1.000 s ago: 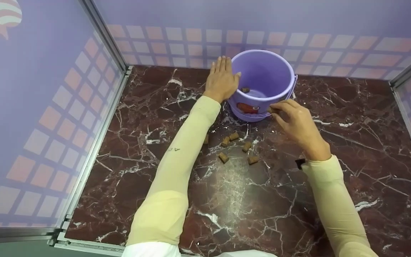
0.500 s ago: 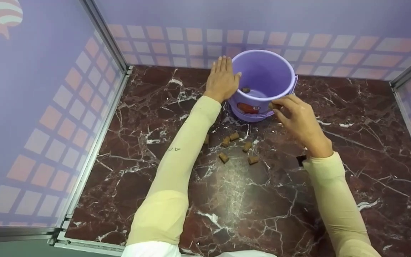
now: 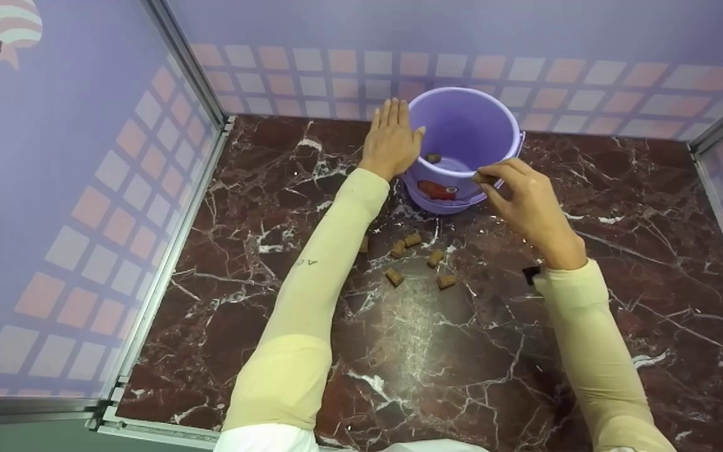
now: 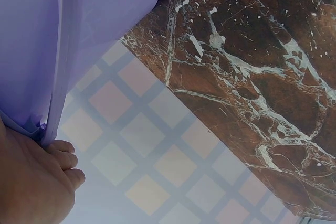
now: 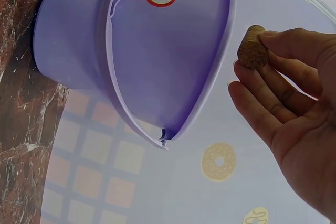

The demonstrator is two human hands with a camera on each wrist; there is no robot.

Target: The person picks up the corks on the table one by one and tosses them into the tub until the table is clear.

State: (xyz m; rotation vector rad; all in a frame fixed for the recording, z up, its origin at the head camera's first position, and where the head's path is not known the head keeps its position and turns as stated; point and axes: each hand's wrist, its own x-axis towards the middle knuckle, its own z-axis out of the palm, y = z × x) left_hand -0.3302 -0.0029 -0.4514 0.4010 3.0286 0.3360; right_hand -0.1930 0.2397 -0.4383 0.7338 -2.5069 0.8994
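Note:
A purple bucket (image 3: pixel 443 194) stands upright near the back wall, its handle hanging down at the front. My left hand (image 3: pixel 391 143) rests with straight fingers against the bucket's left side, by the rim. Between thumb and fingertips, my right hand (image 3: pixel 528 204) pinches a cork (image 5: pixel 253 48) just outside the bucket's front right rim. One cork (image 3: pixel 433 157) lies on the bucket floor. Several more lie loose on the marble top before the bucket, among them a cork (image 3: pixel 393 277) and a cork (image 3: pixel 446 282). Another cork (image 3: pixel 363 244) is partly hidden by my left forearm.
A dark marble-patterned tabletop (image 3: pixel 273 301) spreads around the bucket. Purple walls with pink and white squares enclose it at the back (image 3: pixel 311 69), left and right. A metal rail (image 3: pixel 164 273) runs along the left edge.
My right hand has risen slightly with its cork, from in front of the bucket's side up to rim height. The left hand, bucket and loose corks stay in place.

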